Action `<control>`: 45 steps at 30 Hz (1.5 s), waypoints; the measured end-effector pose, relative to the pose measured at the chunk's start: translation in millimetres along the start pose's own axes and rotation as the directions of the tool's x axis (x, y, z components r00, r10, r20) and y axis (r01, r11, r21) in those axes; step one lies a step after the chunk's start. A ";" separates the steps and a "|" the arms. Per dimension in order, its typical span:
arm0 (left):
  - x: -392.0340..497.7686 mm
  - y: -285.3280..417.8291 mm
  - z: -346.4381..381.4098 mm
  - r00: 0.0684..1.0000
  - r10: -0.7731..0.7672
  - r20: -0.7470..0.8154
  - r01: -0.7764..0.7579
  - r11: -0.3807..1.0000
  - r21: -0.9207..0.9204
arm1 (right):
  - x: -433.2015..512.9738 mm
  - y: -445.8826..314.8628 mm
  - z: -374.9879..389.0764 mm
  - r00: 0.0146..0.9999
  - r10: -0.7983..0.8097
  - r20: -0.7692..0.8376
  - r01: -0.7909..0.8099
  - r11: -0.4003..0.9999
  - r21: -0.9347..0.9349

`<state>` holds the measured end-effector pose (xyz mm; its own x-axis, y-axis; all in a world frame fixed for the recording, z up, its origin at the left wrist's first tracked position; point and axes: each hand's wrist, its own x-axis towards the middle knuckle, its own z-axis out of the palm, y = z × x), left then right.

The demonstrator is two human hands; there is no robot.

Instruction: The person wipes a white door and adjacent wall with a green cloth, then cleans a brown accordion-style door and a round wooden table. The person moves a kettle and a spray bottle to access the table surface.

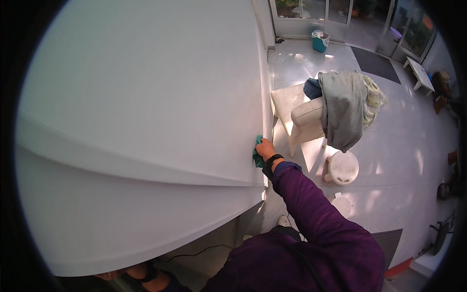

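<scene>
My right hand [266,148] grips a crumpled green cloth [258,160] and presses it against a large smooth white panel [164,106], close to the panel's right edge. A raised ridge crosses the panel below the cloth. My left hand [110,275] is at the panel's lower left edge. Its fingers are mostly hidden beneath that edge, so I cannot tell whether they hold anything. Both wrists wear a dark band.
Right of the panel stands a cream upholstered chair [308,122] draped with clothes [343,109]. Two white round stools [343,168] are near it. A dark cable [199,252] runs below the panel. Farther off are a teal bin [320,43], a floor mat [375,64] and glass doors [339,11].
</scene>
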<state>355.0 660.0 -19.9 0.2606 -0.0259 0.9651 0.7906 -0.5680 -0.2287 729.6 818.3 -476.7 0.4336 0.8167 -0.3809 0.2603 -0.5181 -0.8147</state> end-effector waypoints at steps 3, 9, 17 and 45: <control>0.8 0.7 2.9 1.000 0.010 0.005 -0.010 1.000 0.003 | 28.5 -51.1 -33.2 0.983 -0.069 -0.168 0.084 0.993 0.082; 3.3 1.6 4.5 1.000 0.025 0.006 -0.025 1.000 -0.009 | 59.9 -176.0 -115.9 0.668 -0.566 -0.483 0.680 0.727 0.088; 2.8 0.6 -7.0 0.999 0.053 -0.002 -0.053 0.998 -0.016 | 40.5 -125.7 -84.3 0.949 -0.229 -0.216 0.240 0.971 0.023; -3.2 -36.7 -18.5 0.985 0.166 0.045 -0.163 0.985 -0.061 | -120.1 -16.7 -30.9 0.955 -0.295 0.027 0.222 0.772 0.596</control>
<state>315.0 665.7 -12.3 0.4129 -0.0829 0.9070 0.7023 -0.6050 -0.3751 699.8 721.0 -403.9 0.3136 0.9399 -0.1350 -0.2175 -0.0673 -0.9737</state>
